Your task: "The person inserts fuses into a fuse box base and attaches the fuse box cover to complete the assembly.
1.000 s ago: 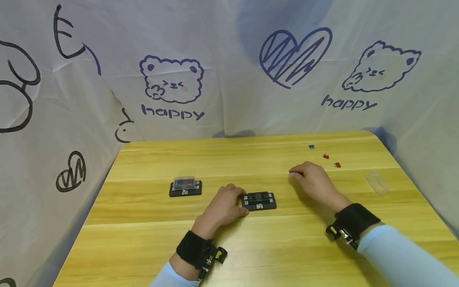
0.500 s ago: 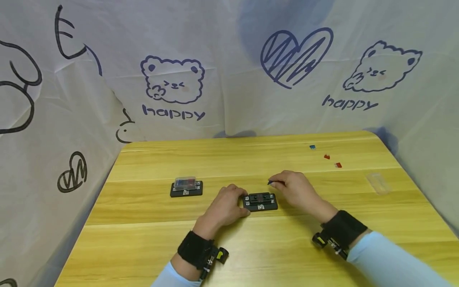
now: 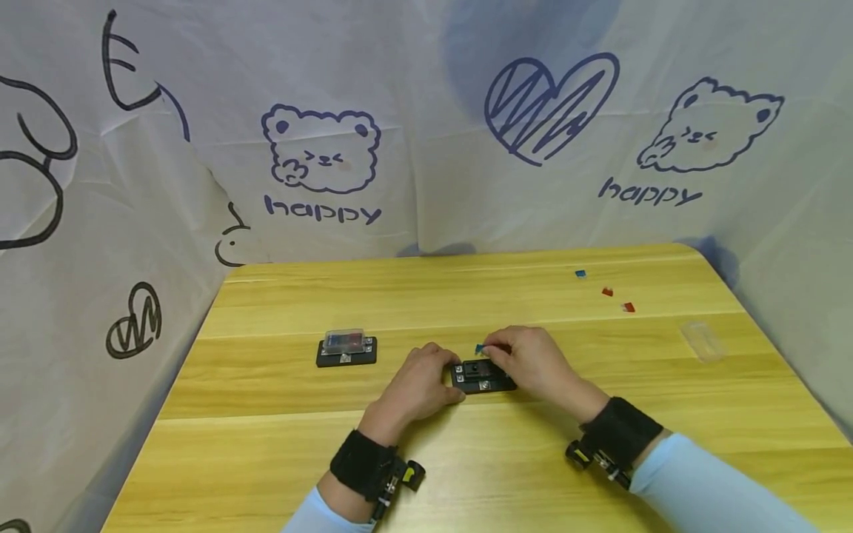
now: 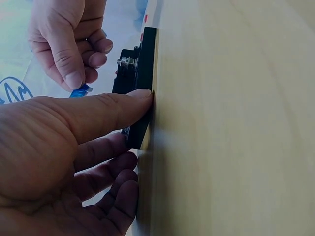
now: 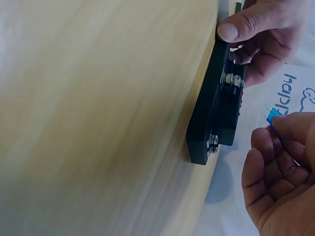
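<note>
A black fuse block [image 3: 476, 386] with metal screw terminals lies on the table, its top uncovered. My left hand [image 3: 415, 383] grips its left end between thumb and fingers; in the left wrist view the thumb [image 4: 110, 110] presses along its near edge. Just above the block, my right hand [image 3: 533, 360] pinches a small blue blade fuse [image 3: 479, 349] between thumb and forefinger. In the right wrist view the fuse [image 5: 273, 115] has its metal prongs pointing away from the fingertips, apart from the block [image 5: 212, 110].
A second fuse block [image 3: 346, 359] under a clear cover [image 3: 343, 340] stands to the left. At the back right lie a blue fuse [image 3: 580, 274] and two red fuses [image 3: 607, 292] [image 3: 629, 307]. A loose clear cover [image 3: 703, 341] rests near the right edge.
My right hand has moved left with the blue fuse, from the right side of the table to just above the fuse block. My left hand has stayed on the block.
</note>
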